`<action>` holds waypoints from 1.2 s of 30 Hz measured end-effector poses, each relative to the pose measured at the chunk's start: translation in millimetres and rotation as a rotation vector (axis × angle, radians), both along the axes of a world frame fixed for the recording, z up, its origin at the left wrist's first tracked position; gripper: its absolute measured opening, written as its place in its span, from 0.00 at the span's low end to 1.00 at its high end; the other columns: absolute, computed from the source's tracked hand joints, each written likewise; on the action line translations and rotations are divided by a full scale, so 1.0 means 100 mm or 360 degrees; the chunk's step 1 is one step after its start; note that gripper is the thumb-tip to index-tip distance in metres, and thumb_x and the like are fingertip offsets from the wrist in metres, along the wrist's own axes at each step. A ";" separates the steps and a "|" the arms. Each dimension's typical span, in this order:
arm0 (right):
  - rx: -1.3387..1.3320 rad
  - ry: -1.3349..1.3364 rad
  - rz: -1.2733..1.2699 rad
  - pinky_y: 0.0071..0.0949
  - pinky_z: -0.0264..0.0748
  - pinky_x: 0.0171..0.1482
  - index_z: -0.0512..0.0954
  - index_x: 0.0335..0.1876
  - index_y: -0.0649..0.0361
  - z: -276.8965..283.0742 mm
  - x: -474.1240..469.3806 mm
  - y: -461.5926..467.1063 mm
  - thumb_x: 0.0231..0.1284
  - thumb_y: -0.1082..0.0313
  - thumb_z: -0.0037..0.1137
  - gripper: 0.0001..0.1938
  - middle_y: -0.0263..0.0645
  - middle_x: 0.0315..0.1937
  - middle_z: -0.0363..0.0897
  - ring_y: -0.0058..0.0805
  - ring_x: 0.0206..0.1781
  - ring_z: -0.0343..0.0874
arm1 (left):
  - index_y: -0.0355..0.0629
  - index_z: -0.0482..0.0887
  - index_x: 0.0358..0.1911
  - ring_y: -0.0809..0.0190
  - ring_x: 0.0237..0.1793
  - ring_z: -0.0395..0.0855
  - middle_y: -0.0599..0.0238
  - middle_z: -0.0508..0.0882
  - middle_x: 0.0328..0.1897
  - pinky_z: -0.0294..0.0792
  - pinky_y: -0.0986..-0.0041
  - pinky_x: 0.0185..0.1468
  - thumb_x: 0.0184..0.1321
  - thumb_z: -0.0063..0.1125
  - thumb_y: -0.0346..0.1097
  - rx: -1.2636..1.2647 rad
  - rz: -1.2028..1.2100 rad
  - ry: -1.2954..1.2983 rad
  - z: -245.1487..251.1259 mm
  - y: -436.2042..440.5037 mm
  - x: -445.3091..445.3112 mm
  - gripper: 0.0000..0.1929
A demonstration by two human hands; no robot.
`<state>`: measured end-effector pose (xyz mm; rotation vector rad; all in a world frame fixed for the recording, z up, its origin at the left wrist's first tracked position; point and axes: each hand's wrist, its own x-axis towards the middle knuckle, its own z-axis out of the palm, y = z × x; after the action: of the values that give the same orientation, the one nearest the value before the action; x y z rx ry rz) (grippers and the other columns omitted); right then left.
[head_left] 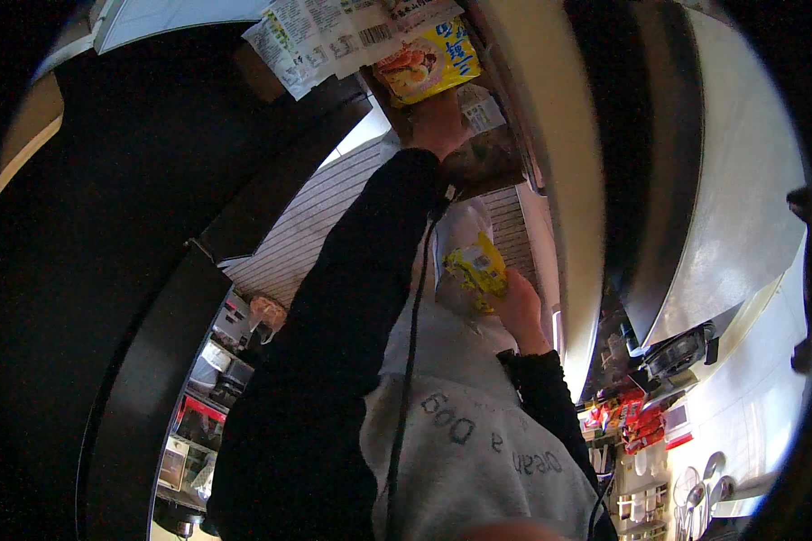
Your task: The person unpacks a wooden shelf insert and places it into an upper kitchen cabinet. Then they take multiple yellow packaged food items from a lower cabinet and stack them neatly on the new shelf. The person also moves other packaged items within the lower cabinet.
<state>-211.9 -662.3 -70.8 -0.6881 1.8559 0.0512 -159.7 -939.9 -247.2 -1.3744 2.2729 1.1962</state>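
Note:
My left hand reaches into an open brown box or drawer at the top, just below a yellow instant-noodle packet. Its fingers are partly hidden, so I cannot tell whether they grip anything. White printed packets lie beside the yellow one, and a small clear-and-white packet is to the right of the hand. Lower down, in front of the grey apron, my right hand holds a small yellow plastic packet by its edge.
Dark cabinet panels fill the left. A pale curved edge runs down the right of the box. Shelves with containers stand at lower left. Red packets and hanging ladles are at lower right.

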 end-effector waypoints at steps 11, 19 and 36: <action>-0.0162 -0.0093 -0.0480 0.38 0.73 0.47 0.72 0.48 0.56 0.06 -0.05 0.04 0.44 0.60 0.66 0.23 0.43 0.40 0.78 0.44 0.48 0.76 | 0.41 0.68 0.57 0.44 0.59 0.67 0.49 0.67 0.60 0.62 0.53 0.58 0.53 0.55 0.30 -0.0527 -0.0286 0.0104 0.30 0.72 0.31 0.25; -0.0213 0.0045 -0.0234 0.38 0.72 0.48 0.70 0.49 0.60 0.01 -0.07 0.09 0.44 0.61 0.65 0.25 0.47 0.41 0.77 0.46 0.48 0.76 | 0.44 0.64 0.60 0.43 0.61 0.64 0.46 0.64 0.62 0.61 0.55 0.61 0.49 0.62 0.34 -0.0611 -0.0303 -0.0014 0.21 0.74 0.19 0.32; -0.0045 -0.0002 -0.0246 0.37 0.72 0.49 0.71 0.51 0.55 -0.08 -0.05 0.12 0.44 0.60 0.66 0.25 0.43 0.43 0.77 0.43 0.49 0.76 | 0.48 0.72 0.58 0.47 0.47 0.78 0.49 0.79 0.51 0.70 0.56 0.53 0.42 0.69 0.40 0.0702 -0.0601 -0.0057 0.09 -0.30 0.08 0.34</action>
<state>-216.8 -650.5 -79.1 -0.5616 1.9059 -0.0761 -151.8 -969.8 -238.5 -0.7616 1.9612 1.4061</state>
